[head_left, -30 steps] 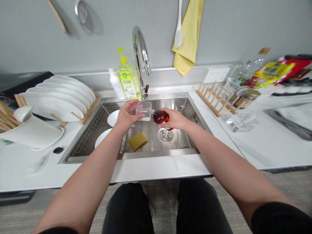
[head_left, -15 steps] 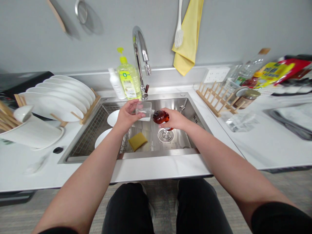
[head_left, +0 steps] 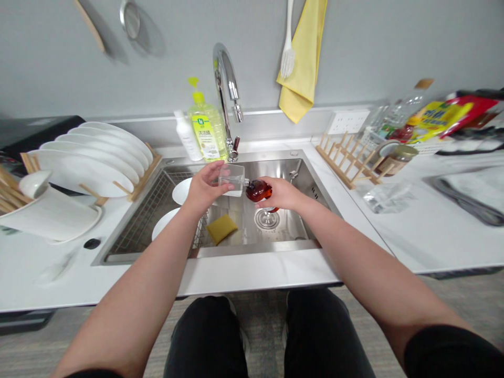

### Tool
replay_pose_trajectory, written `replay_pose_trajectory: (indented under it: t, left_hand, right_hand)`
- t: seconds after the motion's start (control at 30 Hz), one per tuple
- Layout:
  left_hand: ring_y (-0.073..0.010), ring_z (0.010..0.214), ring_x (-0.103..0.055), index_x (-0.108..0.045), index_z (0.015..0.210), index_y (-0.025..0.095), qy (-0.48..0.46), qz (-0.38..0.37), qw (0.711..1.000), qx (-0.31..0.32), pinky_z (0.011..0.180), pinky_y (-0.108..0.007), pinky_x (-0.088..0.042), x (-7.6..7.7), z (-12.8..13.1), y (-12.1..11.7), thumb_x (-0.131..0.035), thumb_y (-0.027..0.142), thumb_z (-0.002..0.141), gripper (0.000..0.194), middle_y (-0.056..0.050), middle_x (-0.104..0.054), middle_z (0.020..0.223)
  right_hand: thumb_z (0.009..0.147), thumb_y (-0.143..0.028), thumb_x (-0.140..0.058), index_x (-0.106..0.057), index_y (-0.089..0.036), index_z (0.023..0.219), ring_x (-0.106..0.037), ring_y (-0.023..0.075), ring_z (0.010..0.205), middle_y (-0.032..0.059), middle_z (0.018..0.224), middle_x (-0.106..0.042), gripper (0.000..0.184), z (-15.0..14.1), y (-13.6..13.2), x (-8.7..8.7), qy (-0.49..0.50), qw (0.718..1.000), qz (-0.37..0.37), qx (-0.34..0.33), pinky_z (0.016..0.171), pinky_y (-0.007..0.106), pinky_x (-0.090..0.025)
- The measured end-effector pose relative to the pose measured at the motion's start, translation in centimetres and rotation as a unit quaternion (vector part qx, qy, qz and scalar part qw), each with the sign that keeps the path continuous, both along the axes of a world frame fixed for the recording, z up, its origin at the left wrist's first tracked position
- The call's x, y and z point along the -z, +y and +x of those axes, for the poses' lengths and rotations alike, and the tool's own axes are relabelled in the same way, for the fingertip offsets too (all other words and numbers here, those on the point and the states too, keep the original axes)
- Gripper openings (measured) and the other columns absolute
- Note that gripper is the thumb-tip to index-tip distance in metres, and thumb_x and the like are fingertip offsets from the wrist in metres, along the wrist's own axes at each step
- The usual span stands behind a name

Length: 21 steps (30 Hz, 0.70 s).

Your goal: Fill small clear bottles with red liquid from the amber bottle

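Only your view shifted slightly | your left hand (head_left: 205,185) grips the clear bottle (head_left: 233,179), right hand (head_left: 279,193) grasps the amber bottle (head_left: 258,190), necks close above the sink (head_left: 255,249) | misaligning them could cause spills

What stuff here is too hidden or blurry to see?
In the head view:
Red bottle: partly covered by the right grip.
Between it and the clear container: too small to tell if liquid passes.
Nearer white plate in the sink: partly behind the left forearm.
Clear packet: blur hides its contents.
Wooden utensil: top cut off by the upper edge.
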<state>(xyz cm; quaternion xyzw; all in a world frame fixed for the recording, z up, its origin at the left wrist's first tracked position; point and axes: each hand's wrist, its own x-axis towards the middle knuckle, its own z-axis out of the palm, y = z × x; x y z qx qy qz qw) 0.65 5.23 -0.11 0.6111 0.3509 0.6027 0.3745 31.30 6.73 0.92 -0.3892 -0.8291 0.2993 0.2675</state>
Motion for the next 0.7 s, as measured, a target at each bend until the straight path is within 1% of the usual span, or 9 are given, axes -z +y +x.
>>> replay_pose_trajectory:
  t: [0.13, 0.27, 0.4, 0.5, 0.7]
  left_hand:
    - [-0.0351, 0.129, -0.079, -0.079, 0.139, 0.025, 0.002, -0.005, 1.0, -0.004, 0.092, -0.042, -0.073, -0.2, 0.15, -0.23, -0.115, 0.039, 0.057, 0.091, -0.014, -0.081, 0.14]
    - [-0.0356, 0.129, -0.079, -0.078, 0.141, 0.025, 0.006, -0.009, 1.0, -0.005, 0.093, -0.043, -0.073, -0.05, 0.1, -0.17, -0.115, 0.039, 0.058, 0.092, -0.014, -0.082, 0.138]
    - [-0.0364, 0.132, -0.078, -0.077, 0.142, 0.026, 0.011, -0.001, 1.0, -0.001, 0.093, -0.044, -0.073, 0.19, -0.06, -0.01, -0.115, 0.038, 0.06, 0.091, -0.014, -0.081, 0.14]
    - [-0.0373, 0.133, -0.078, -0.077, 0.143, 0.026, 0.009, -0.002, 1.0, -0.001, 0.093, -0.044, -0.073, 0.19, -0.1, 0.01, -0.115, 0.038, 0.059, 0.092, -0.014, -0.08, 0.142]
    - [-0.0379, 0.134, -0.077, -0.077, 0.142, 0.025, 0.013, -0.01, 1.0, -0.006, 0.092, -0.045, -0.073, 0.1, 0.0, -0.03, -0.115, 0.037, 0.058, 0.093, -0.014, -0.081, 0.139]
  right_hand:
    - [0.071, -0.035, -0.107, -0.078, -0.029, 0.133, -0.084, 0.033, 0.107, 0.0036, 0.119, -0.088, 0.069, 0.04, 0.07, 0.14, -0.007, 1.0, -0.002, -0.001, 0.097, 0.045, -0.064]
    - [0.07, -0.037, -0.107, -0.078, -0.029, 0.132, -0.083, 0.0334, 0.107, 0.0038, 0.117, -0.088, 0.068, 0.03, 0.09, 0.17, -0.014, 1.0, -0.005, 0.003, 0.097, 0.045, -0.064]
    - [0.07, -0.034, -0.107, -0.073, -0.029, 0.137, -0.083, 0.0336, 0.112, 0.0048, 0.123, -0.087, 0.076, -0.06, -0.07, 0.04, -0.009, 1.0, -0.003, 0.011, 0.101, 0.046, -0.063]
    - [0.069, -0.034, -0.108, -0.07, -0.029, 0.138, -0.082, 0.0333, 0.113, 0.0047, 0.123, -0.087, 0.079, -0.12, -0.21, -0.05, -0.011, 1.0, 0.0, 0.026, 0.1, 0.046, -0.061]
    - [0.066, -0.032, -0.108, -0.072, -0.028, 0.127, -0.081, 0.0316, 0.106, 0.0035, 0.117, -0.085, 0.071, -0.22, -0.17, -0.14, -0.005, 1.0, 0.02, 0.019, 0.094, 0.043, -0.06]
